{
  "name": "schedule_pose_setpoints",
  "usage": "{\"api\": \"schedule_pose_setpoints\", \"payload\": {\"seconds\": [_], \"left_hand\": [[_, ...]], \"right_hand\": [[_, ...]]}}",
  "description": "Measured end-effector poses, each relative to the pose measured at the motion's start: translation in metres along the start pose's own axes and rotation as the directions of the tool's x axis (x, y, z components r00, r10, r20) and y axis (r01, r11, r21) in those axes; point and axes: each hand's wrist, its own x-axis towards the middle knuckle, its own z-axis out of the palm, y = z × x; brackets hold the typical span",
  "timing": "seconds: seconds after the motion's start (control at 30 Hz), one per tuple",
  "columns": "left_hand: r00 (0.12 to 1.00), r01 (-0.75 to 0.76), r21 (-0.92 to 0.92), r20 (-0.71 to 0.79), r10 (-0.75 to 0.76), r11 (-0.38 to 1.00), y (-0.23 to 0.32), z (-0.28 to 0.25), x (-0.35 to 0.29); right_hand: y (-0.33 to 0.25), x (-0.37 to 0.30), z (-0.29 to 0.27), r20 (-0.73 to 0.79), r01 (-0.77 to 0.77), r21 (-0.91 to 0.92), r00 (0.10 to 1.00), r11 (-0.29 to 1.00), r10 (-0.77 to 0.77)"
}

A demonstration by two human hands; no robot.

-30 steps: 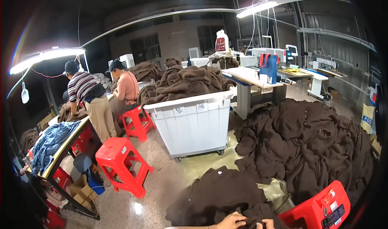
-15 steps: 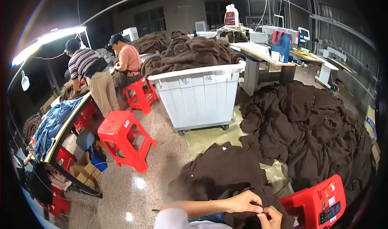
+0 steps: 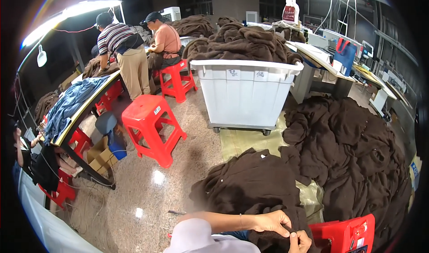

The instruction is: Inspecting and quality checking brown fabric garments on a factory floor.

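Note:
A dark brown knit garment (image 3: 250,186) spreads over my lap and out in front of me, with a small white tag at its far edge. My left hand (image 3: 272,221) reaches across from the lower left, thumb and fingers pinching a bit of the brown cloth. Close beside it, my right hand (image 3: 300,242) pinches the same cloth, the two thumbs nearly meeting. Whatever fine detail lies between the fingertips is too small to make out.
To the right lies a large heap of brown garments (image 3: 344,150) beside a red stool (image 3: 344,235). Ahead stands a white wheeled bin (image 3: 246,94) piled with brown clothes. Another red stool (image 3: 152,128) is at left, near a table with blue garments (image 3: 71,105) and two people working.
The view has swung left, so the surroundings sit farther right in the picture. Both hands keep pinching the brown cloth, with only slight finger movement.

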Motion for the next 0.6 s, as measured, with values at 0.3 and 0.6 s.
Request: {"api": "schedule_pose_setpoints", "payload": {"seconds": [0.3, 0.6], "left_hand": [[0.949, -0.21, 0.037, -0.232, 0.213, 0.977, -0.017, 0.011, 0.014], [0.967, -0.225, 0.208, -0.072, 0.244, 0.952, -0.007, 0.011, 0.027]], "right_hand": [[0.003, -0.004, 0.014, -0.1, 0.113, -0.298, 0.984, 0.948, -0.148], [0.003, -0.015, 0.0, -0.155, -0.004, -0.171, 0.988, 0.985, -0.023]]}}
